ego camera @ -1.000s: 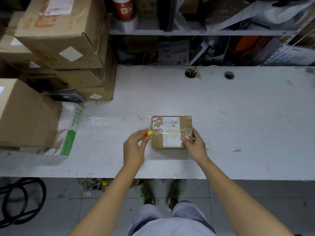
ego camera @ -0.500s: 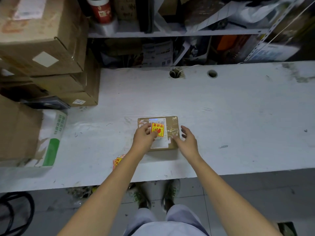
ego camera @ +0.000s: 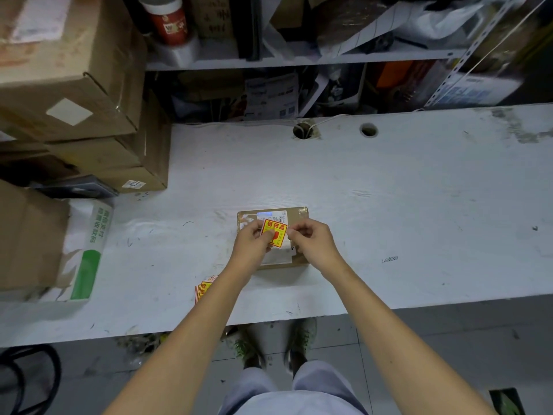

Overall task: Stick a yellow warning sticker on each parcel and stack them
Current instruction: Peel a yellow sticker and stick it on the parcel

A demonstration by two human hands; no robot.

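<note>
One parcel (ego camera: 299,215) lies flat on the counter (ego camera: 419,205), near its front edge, with a white label on top. One yellow-and-red sticker (ego camera: 275,232) is held just above it, between two hands. The left hand (ego camera: 250,250) pinches the sticker's left side with the thumb on its face. The right hand (ego camera: 312,242) has its fingers curled and nips the sticker's right edge. Whether the sticker touches the parcel yet cannot be told.

A small fan of spare stickers (ego camera: 203,290) lies by the front edge, partly hidden by the left forearm, so they cannot be counted. Two round holes (ego camera: 368,130) sit in the counter at the back. Closed cartons (ego camera: 74,85) are stacked at the left, with one white-and-green bag (ego camera: 89,253) beside them. The shelf (ego camera: 299,59) behind holds one red can (ego camera: 169,22) and loose papers.
</note>
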